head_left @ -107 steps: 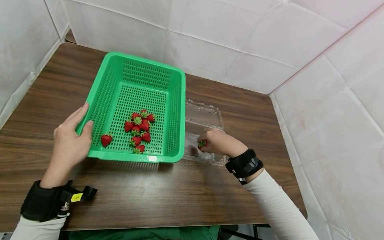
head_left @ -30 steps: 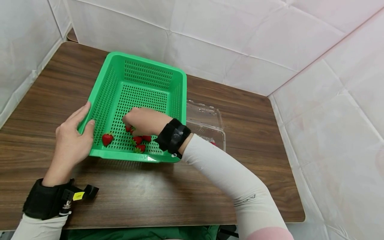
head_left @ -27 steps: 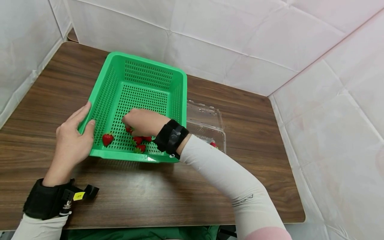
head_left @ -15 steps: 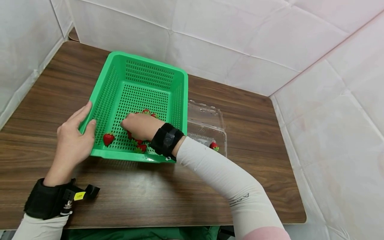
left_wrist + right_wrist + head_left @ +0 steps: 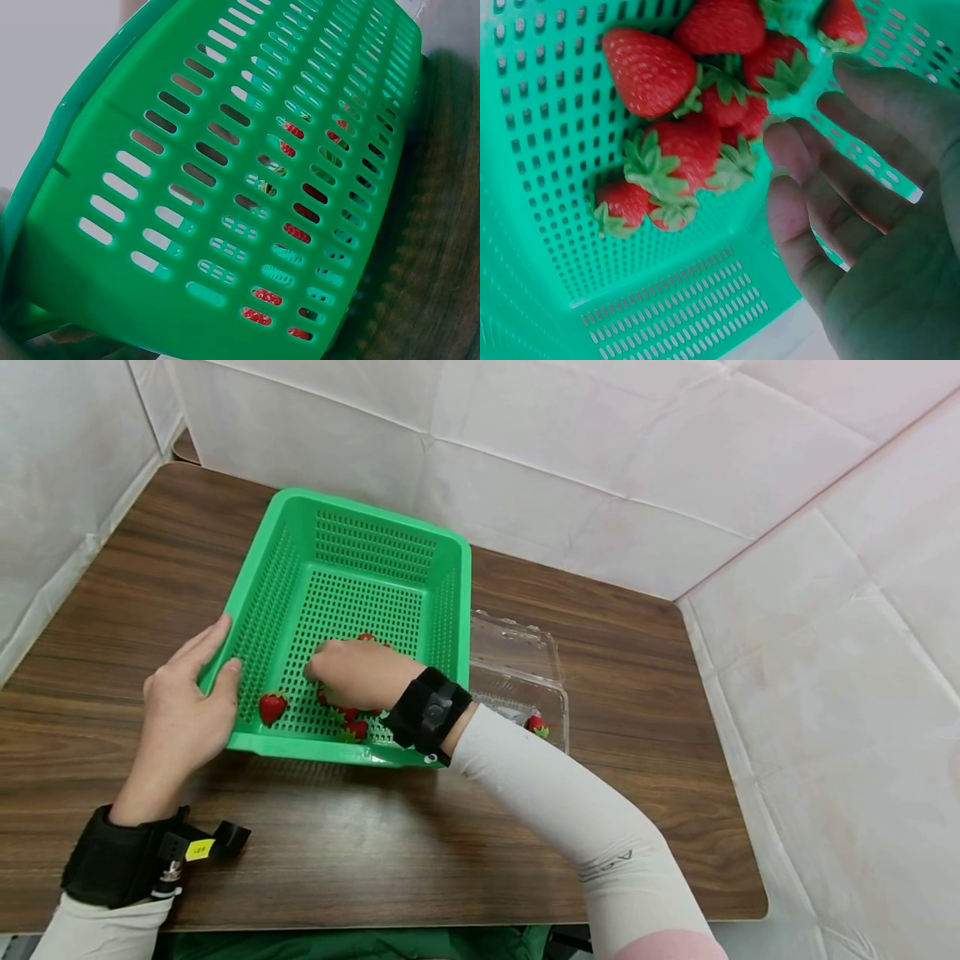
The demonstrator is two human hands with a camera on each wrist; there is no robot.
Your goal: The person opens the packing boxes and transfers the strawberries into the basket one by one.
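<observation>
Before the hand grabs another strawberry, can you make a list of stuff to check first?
1. Green basket held steady: ok, the left hand grips its near left corner.
2. Right hand free to pick: ok, in the right wrist view its fingers are loose and hold nothing.
3. Strawberries within reach: ok, the pile lies right beside the fingertips.
4. Lone strawberry accounted for: ok, it lies apart, near the basket's left wall.
5. Clear box ready: ok, it lies open right of the basket with one strawberry inside.
6. Which berry gets pinched first: cannot tell.
</observation>
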